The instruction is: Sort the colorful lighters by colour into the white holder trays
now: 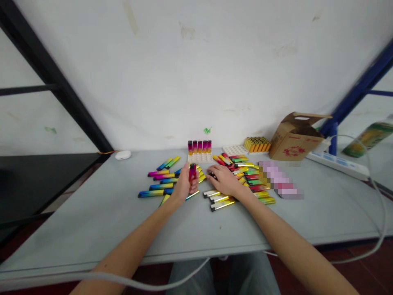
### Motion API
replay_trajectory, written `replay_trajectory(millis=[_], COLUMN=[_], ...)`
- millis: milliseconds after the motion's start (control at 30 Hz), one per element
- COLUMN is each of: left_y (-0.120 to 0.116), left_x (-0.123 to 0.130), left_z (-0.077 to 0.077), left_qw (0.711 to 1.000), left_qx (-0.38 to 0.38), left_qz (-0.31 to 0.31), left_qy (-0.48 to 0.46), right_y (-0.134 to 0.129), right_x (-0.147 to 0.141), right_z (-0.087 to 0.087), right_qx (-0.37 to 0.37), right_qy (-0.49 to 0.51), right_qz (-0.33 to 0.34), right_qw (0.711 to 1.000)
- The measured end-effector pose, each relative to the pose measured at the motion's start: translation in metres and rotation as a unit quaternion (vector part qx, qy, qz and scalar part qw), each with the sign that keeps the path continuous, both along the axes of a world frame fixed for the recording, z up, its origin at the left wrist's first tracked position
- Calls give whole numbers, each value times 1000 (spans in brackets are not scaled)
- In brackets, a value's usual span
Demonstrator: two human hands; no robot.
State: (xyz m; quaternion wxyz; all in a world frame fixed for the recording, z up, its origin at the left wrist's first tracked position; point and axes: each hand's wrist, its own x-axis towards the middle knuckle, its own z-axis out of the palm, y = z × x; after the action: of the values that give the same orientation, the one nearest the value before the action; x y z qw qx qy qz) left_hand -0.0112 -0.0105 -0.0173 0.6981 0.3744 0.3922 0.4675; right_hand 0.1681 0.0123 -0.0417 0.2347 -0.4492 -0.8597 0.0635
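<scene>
My left hand (185,183) is closed around a magenta-to-orange lighter (192,172), held upright with its black top showing. Just to the right, my right hand (226,180) bends its fingers over the pile, gripping a lighter whose dark end (212,175) shows between the fingers; its body is hidden. Around the left hand lie blue-yellow and pink-yellow lighters (159,187). Silver-gold lighters (221,205) and red, green and yellow ones (253,176) spread beneath and beyond the right hand. Behind both hands, a white holed tray (200,158) bears several upright magenta lighters (200,146).
Against the wall are another white holed tray (235,150), a block of yellow-orange lighters (257,145) and an open cardboard box (296,141). A power strip (339,164), a blurred pink item (279,178) and a bottle (370,137) are rightward. A white case (123,155) sits at left.
</scene>
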Motion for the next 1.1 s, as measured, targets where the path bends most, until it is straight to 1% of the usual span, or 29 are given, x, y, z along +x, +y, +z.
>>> replay_trajectory(millis=[100,200,300,400,467,567,700,800,900,1000,1100], left_y=[4,5,1,-5,-8,-9,-8,-7,-8,-9,-8], left_x=[0,-1,0,1,1,1,1,3,5,8,9], left_z=[-4,-5,-3,1,3,2,-2,-6,-8,-9,-11], left_qw=[998,991,990,989,986,979,977,973,965,967,975], left_qx=[56,118,127,131,139,157,167,184,196,171,133], left_qz=[39,69,44,11,1,3,1,-21,-51,-74,-79], left_qy=[-9,12,42,70,97,131,134,139,168,175,162], right_y=[0,0,-2,-5,-7,-9,-11,-12,-11,-10,-9], right_x=[0,0,-1,-3,-5,-8,-14,-18,-20,-20,-20], right_z=[0,3,7,11,13,16,19,20,19,17,16], right_qx=[6,29,49,47,40,19,-33,-61,-98,-129,-144], right_qy=[32,100,162,227,271,333,399,439,470,485,497], right_qz=[4,11,26,30,24,18,23,26,26,20,26], right_qw=[999,995,985,972,961,943,916,896,877,865,856])
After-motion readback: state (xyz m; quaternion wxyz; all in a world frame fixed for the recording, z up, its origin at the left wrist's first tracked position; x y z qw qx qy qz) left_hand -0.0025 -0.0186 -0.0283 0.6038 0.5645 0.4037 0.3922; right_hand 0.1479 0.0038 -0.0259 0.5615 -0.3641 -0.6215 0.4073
